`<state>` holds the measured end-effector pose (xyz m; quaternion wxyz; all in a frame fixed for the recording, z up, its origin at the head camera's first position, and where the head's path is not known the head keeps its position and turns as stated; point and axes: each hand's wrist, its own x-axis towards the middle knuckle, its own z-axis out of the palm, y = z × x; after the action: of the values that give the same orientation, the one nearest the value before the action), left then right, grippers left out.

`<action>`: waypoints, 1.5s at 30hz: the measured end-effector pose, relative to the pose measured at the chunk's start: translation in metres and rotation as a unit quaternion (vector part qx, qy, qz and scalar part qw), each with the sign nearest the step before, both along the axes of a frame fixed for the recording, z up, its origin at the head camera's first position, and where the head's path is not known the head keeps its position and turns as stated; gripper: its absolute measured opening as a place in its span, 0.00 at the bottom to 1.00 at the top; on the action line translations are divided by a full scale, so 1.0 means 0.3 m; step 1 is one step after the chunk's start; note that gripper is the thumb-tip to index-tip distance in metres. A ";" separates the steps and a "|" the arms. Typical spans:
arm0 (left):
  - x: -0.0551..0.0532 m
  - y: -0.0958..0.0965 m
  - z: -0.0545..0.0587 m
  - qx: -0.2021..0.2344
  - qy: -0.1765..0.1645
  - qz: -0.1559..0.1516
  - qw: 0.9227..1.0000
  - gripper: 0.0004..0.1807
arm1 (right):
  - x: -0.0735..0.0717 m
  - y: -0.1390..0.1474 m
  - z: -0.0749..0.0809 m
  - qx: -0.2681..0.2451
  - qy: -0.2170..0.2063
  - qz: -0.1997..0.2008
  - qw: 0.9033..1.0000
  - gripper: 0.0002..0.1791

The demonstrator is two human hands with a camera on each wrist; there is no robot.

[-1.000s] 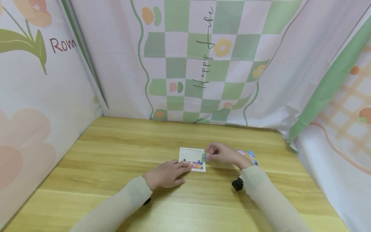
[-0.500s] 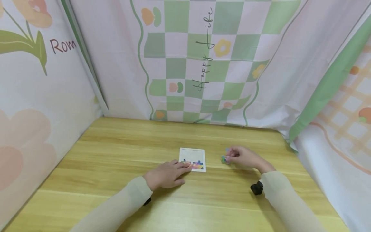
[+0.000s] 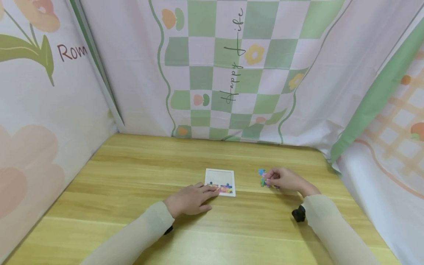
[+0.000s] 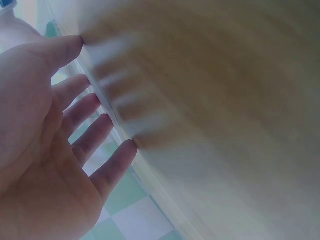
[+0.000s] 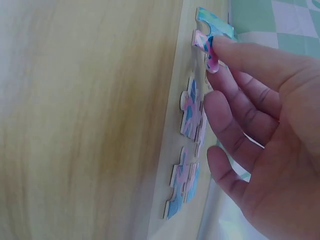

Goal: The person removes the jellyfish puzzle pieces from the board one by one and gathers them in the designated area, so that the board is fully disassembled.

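Observation:
In the head view a white puzzle frame (image 3: pixel 220 170) lies flat on the table, with several jigsaw pieces (image 3: pixel 226 189) along its near side. My left hand (image 3: pixel 190 199) rests its outstretched fingers on those pieces and the frame's near-left part, covering some of them. The left wrist view shows the left hand (image 4: pixel 55 135) with fingers spread, tips against the surface. To the right of the frame my right hand (image 3: pixel 287 179) pinches a pink and blue jigsaw piece (image 5: pixel 212 62) between thumb and index finger. A blue-green piece (image 5: pixel 216 22) lies just behind it.
Several loose jigsaw pieces (image 5: pixel 189 112) lie beneath and beside the right hand, partly hidden from the head camera. The wooden table (image 3: pixel 139 158) meets a checked curtain (image 3: pixel 202 77) at the back, with more fabric on both sides.
My right hand has moved right, from the frame's right edge to the loose pieces, carrying a jigsaw piece. The left hand and the frame have stayed in place.

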<state>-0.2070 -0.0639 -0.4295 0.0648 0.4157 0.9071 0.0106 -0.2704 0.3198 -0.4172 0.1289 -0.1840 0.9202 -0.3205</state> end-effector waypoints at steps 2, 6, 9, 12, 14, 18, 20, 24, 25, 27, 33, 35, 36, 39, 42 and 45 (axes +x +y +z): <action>0.000 0.001 0.001 -0.002 0.000 0.000 1.000 0.32 | -0.004 -0.002 0.001 0.007 0.003 -0.003 1.000 0.08; 0.001 0.000 0.002 -0.001 0.000 -0.002 1.000 0.31 | -0.007 -0.008 0.006 0.017 -0.004 -0.015 1.000 0.08; 0.002 -0.003 0.003 0.003 -0.002 -0.006 1.000 0.31 | -0.009 -0.012 0.008 0.023 -0.009 -0.022 0.999 0.09; 0.002 -0.004 0.003 0.007 -0.005 -0.007 1.000 0.31 | -0.010 -0.017 0.010 0.029 -0.008 -0.024 0.999 0.09; 0.002 -0.005 0.003 0.007 -0.005 -0.008 1.000 0.31 | -0.010 -0.019 0.011 0.032 -0.006 -0.022 0.999 0.09; 0.001 -0.005 0.003 0.011 -0.004 -0.006 1.000 0.31 | -0.010 -0.022 0.009 0.028 -0.009 -0.025 0.999 0.11; 0.001 -0.005 0.003 0.011 -0.003 -0.005 1.000 0.31 | -0.012 -0.023 0.008 0.026 -0.009 -0.026 0.999 0.11; -0.001 -0.002 0.002 0.009 -0.004 -0.004 1.000 0.31 | -0.014 -0.021 0.004 0.030 -0.008 -0.025 0.999 0.11; 0.000 -0.001 0.003 0.007 -0.004 -0.002 1.000 0.31 | -0.013 -0.021 0.005 0.030 -0.008 -0.024 0.999 0.11; 0.000 0.000 0.002 0.006 -0.005 -0.001 1.000 0.31 | -0.011 -0.022 0.008 0.031 -0.009 -0.022 0.999 0.11; -0.006 0.005 -0.002 0.005 0.006 -0.005 1.000 0.31 | -0.002 -0.046 0.038 0.028 -0.016 -0.006 0.999 0.10; -0.008 0.006 -0.003 0.005 0.006 -0.005 1.000 0.31 | 0.002 -0.065 0.049 0.027 -0.014 0.004 1.000 0.11; -0.008 0.007 -0.003 0.004 0.005 -0.005 1.000 0.31 | 0.003 -0.076 0.053 0.027 -0.012 0.010 1.000 0.11; -0.009 0.009 -0.004 0.003 0.006 -0.004 1.000 0.31 | 0.001 -0.112 0.060 0.033 0.005 0.021 0.999 0.11; -0.010 0.011 -0.002 0.001 0.008 -0.004 1.000 0.31 | -0.006 -0.149 0.052 0.038 0.029 0.045 0.998 0.11; -0.011 0.013 0.000 0.001 0.012 -0.007 1.000 0.31 | -0.009 -0.187 0.037 0.039 0.044 0.067 0.996 0.13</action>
<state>-0.2104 -0.0599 -0.4294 0.0539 0.4226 0.9047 0.0062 -0.2732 0.2638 -0.4061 0.1165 -0.2539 0.9224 -0.2668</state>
